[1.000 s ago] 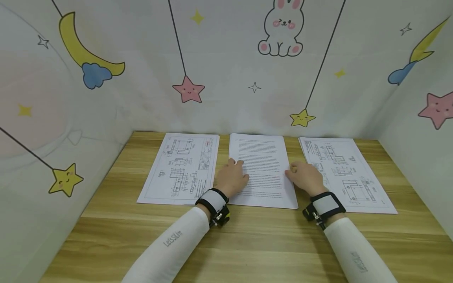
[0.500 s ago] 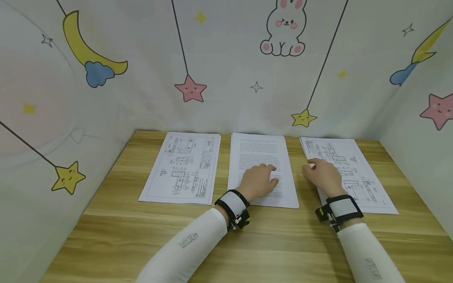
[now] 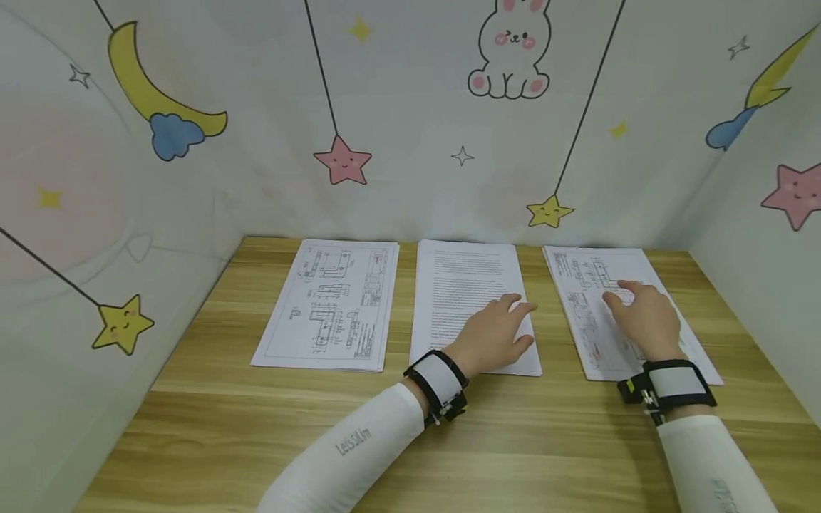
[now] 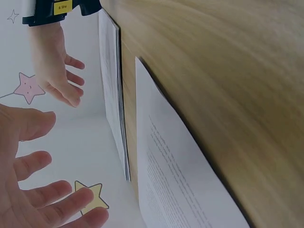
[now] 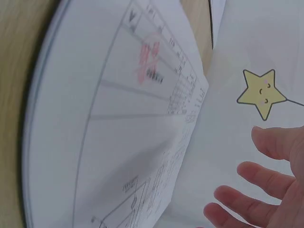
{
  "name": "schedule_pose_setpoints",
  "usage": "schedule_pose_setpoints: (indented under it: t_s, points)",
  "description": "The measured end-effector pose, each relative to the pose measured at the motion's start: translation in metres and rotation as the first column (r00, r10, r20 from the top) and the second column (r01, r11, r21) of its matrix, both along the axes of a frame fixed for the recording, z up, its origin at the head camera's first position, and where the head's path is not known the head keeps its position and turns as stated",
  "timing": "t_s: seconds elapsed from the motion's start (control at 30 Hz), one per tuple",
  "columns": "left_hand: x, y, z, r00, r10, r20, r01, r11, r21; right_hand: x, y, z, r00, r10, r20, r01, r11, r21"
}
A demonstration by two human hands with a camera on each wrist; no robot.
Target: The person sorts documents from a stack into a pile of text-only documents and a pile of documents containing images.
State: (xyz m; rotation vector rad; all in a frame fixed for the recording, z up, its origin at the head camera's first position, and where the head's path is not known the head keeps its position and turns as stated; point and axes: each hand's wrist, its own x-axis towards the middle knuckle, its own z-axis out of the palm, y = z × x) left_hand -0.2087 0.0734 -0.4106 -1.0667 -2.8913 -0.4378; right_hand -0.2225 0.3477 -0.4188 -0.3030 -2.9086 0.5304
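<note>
Three stacks of paper lie side by side on the wooden table. Above the middle stack of printed text (image 3: 465, 274) is my left hand (image 3: 490, 333), fingers spread and holding nothing. In the left wrist view, a gap shows between that hand and the text sheets (image 4: 161, 166). My right hand (image 3: 648, 320) hovers over the right stack of technical drawings (image 3: 593, 349), its fingers loosely spread with nothing in them. The right wrist view shows these drawings (image 5: 128, 137) close up, with a red mark, apart from the fingers (image 5: 266, 180).
On the left lies another stack of technical drawings (image 3: 327, 306). The wooden table (image 3: 256, 442) ends at a pale curtain (image 3: 410, 107) printed with stars, a moon and a rabbit. Both wrists wear camera straps, such as the left strap (image 3: 437, 381).
Both hands have moved right. The left hand has left the middle stack's left edge and crossed over its text; the right hand has gone from that stack's right edge to above the right stack.
</note>
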Motion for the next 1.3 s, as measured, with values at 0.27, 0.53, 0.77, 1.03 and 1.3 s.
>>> schedule_pose_setpoints:
  t_s: [0.27, 0.53, 0.77, 1.03, 1.3]
  points:
    - [0.008, 0.017, 0.001, 0.997, -0.079, 0.005, 0.079, 0.997, -0.017, 0.005, 0.025, 0.002, 0.996, -0.019, 0.085, 0.015, 0.999, 0.043]
    - [0.019, 0.037, -0.017, 0.979, -0.198, 0.046, 0.200, 0.978, -0.060, 0.006, 0.044, -0.011, 0.971, -0.038, 0.235, 0.024, 0.998, 0.058]
    - [0.026, 0.050, -0.027, 0.968, -0.229, 0.098, 0.238, 0.966, -0.098, 0.004, 0.056, -0.019, 0.931, -0.088, 0.353, 0.086, 0.996, 0.023]
    - [0.032, 0.065, -0.034, 0.963, -0.237, 0.128, 0.257, 0.951, -0.174, 0.005, 0.064, -0.023, 0.904, -0.105, 0.415, 0.103, 0.994, 0.026]
    - [0.032, 0.077, -0.036, 0.966, -0.218, 0.138, 0.246, 0.937, -0.248, 0.007, 0.058, -0.024, 0.903, -0.113, 0.414, 0.106, 0.994, 0.039]
